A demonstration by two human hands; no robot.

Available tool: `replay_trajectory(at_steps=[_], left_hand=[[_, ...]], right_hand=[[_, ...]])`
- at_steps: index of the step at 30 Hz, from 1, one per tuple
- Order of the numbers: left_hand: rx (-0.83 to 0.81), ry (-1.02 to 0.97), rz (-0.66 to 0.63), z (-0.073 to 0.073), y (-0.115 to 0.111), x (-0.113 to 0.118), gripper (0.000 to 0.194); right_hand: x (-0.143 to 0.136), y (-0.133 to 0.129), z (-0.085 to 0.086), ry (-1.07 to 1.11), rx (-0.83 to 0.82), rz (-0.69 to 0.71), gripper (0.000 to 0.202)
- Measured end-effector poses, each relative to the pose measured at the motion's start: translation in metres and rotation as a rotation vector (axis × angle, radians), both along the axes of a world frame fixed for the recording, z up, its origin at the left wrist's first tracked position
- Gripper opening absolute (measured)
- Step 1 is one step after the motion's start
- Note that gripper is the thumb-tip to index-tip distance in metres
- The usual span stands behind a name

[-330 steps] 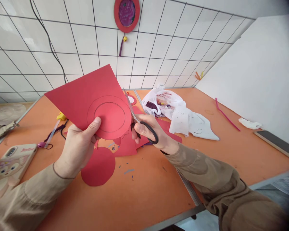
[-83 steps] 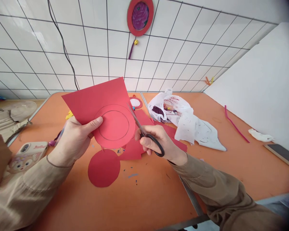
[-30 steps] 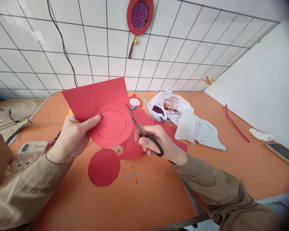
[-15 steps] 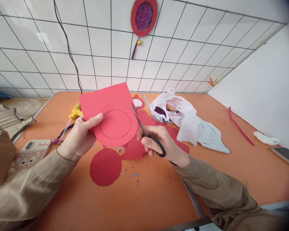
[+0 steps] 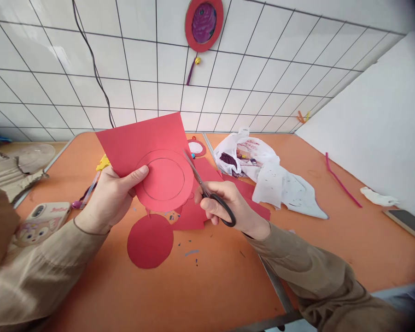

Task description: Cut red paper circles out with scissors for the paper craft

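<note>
Your left hand (image 5: 114, 197) pinches red sheet (image 5: 143, 138) above orange table (image 5: 193, 295); right hand (image 5: 232, 204) grips scissors (image 5: 205, 189) at sheet's right edge — turn sheet, not wrist; follow outer drawn circle (image 5: 161, 149) — short snips.

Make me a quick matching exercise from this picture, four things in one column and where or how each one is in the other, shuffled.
Things:
1. Scissors
2. Red sheet
3. Dark red disc
4. White plastic bag

Place or state:
A. Lying flat on the orange table
B. Open, with something dark purple showing
C. In the right hand
D. In the left hand

Pairs: 1-C, 2-D, 3-A, 4-B
</note>
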State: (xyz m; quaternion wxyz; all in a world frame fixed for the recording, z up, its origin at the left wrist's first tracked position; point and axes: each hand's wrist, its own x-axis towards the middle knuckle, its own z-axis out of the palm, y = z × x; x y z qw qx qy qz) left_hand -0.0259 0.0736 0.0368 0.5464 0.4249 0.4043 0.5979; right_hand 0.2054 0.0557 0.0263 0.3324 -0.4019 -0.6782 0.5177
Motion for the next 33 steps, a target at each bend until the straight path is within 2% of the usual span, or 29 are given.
replay_trajectory(at_steps=[10, 20, 33], left_hand=[[0.027, 0.028, 0.001, 0.0, 0.0017, -0.0024, 0.026], [0.042, -0.028, -0.004, 0.0052, 0.0007, -0.0013, 0.019], [0.132, -0.03, 0.013, 0.0022, 0.0041, -0.0019, 0.017]], right_hand=[[-0.0011, -0.0006, 0.0027, -0.018, -0.003, -0.001, 0.052], [0.0001, -0.0001, -0.0006, -0.012, 0.042, 0.027, 0.046], [0.0031, 0.0009, -0.0067, 0.096, -0.061, 0.114, 0.054]])
